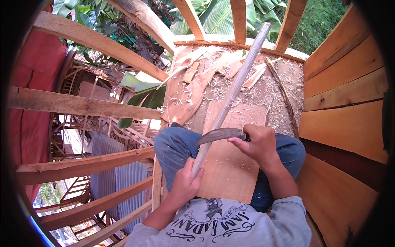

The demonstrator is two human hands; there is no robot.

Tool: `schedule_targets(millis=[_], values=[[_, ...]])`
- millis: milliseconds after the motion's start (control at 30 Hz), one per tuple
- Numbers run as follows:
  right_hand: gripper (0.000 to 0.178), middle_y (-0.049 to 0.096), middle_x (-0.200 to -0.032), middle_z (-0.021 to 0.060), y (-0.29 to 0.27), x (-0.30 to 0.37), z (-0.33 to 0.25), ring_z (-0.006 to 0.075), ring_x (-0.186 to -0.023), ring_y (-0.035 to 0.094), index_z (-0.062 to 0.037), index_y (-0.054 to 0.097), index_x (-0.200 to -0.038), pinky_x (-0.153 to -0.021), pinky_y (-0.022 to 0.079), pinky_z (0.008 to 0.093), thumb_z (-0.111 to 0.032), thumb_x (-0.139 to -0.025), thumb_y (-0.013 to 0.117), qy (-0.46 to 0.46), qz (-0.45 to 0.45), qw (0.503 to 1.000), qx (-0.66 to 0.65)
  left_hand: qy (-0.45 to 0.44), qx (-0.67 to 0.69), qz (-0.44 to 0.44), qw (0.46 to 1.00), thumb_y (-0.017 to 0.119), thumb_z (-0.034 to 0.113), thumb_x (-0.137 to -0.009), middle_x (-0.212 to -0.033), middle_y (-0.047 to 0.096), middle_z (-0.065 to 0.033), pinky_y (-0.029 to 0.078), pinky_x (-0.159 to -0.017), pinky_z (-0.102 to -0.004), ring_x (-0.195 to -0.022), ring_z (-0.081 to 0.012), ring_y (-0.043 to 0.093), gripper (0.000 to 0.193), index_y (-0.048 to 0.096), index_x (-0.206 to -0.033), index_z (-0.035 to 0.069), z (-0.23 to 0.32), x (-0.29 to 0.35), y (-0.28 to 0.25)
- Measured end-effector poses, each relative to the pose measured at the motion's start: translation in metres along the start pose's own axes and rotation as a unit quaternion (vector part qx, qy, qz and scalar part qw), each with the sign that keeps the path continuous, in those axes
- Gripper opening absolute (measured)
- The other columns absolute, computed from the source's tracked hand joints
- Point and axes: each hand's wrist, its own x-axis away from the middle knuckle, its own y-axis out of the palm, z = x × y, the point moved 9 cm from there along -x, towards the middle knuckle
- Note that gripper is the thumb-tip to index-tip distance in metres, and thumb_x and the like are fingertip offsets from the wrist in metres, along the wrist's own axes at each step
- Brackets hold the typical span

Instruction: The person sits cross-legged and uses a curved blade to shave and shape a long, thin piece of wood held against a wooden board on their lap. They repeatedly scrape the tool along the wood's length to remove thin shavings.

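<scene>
My left hand (188,182) is closed around the near end of a long, pale wooden pole (234,88). The pole slants away from me up to the far edge of the platform. In my right hand (258,143) is the dark handle of a knife (221,134) with a broad, curved blade. Its blade points left and lies across the pole, just beyond my left hand. Under the pole, a flat wooden board (231,173) rests over my lap between my bent legs.
Wood shavings and loose strips (197,92) litter the platform floor. A dark, thin stick (284,94) lies at the right. Spaced wooden rails (94,103) run along the left and far sides; a plank wall (343,127) stands on the right. Corrugated sheets (131,185) show below the left rails.
</scene>
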Motion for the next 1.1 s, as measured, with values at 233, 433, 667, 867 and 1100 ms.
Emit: schedule_targets(millis=[233, 433, 667, 867, 1100], values=[[0.063, 0.047, -0.045, 0.0101, -0.018, -0.009, 0.047, 0.0289, -0.041, 0.052, -0.0058, 0.050, -0.055, -0.042, 0.039, 0.0381, -0.063, -0.074, 0.066, 0.085, 0.053, 0.992, 0.073, -0.003, -0.034, -0.014, 0.999, 0.056, 0.012, -0.089, -0.069, 0.058, -0.0245, 0.044, -0.057, -0.0476, -0.070, -0.0457, 0.060, 0.017, 0.045, -0.096, 0.001, -0.001, 0.006, 0.011], [0.063, 0.049, -0.048, 0.0136, -0.036, -0.009, 0.067, 0.0325, -0.045, 0.053, -0.0028, 0.053, -0.058, -0.044, 0.039, 0.0405, -0.063, -0.075, 0.065, 0.123, 0.102, 0.982, 0.105, 0.019, -0.049, -0.011, 0.999, 0.057, 0.012, -0.089, -0.069, 0.058, -0.0263, 0.044, -0.057, -0.0497, -0.070, -0.0464, 0.059, 0.019, 0.045, -0.096, 0.000, 0.003, 0.005, 0.014], [0.065, 0.046, -0.050, 0.0203, -0.067, -0.002, 0.132, 0.0363, -0.049, 0.049, 0.0050, 0.054, -0.064, -0.048, 0.036, 0.0411, -0.057, -0.084, 0.059, 0.266, 0.155, 0.951, 0.040, -0.002, -0.036, -0.018, 0.999, 0.057, 0.012, -0.089, -0.070, 0.058, -0.0252, 0.044, -0.057, -0.0474, -0.071, -0.0454, 0.060, 0.017, 0.046, -0.095, 0.001, -0.009, 0.015, 0.014], [0.054, 0.050, -0.048, 0.0110, -0.016, -0.002, 0.028, 0.0271, -0.044, 0.055, -0.0047, 0.056, -0.059, -0.044, 0.041, 0.0368, -0.055, -0.075, 0.071, 0.082, 0.023, 0.996, 0.018, -0.010, 0.000, 0.011, 1.000, 0.056, 0.012, -0.090, -0.068, 0.057, -0.0209, 0.044, -0.058, -0.0410, -0.068, -0.0397, 0.061, 0.014, 0.048, -0.094, 0.001, -0.022, 0.007, -0.003], [0.063, 0.050, -0.045, 0.0074, 0.003, -0.009, 0.016, 0.0249, -0.041, 0.054, -0.0074, 0.052, -0.054, -0.041, 0.041, 0.0350, -0.066, -0.070, 0.067, 0.051, 0.019, 0.996, 0.074, 0.014, 0.044, -0.037, 0.998, 0.054, 0.011, -0.090, -0.072, 0.056, -0.0138, 0.044, -0.062, -0.0337, -0.067, -0.0241, 0.060, 0.012, 0.049, -0.093, 0.001, -0.022, 0.009, 0.000]])
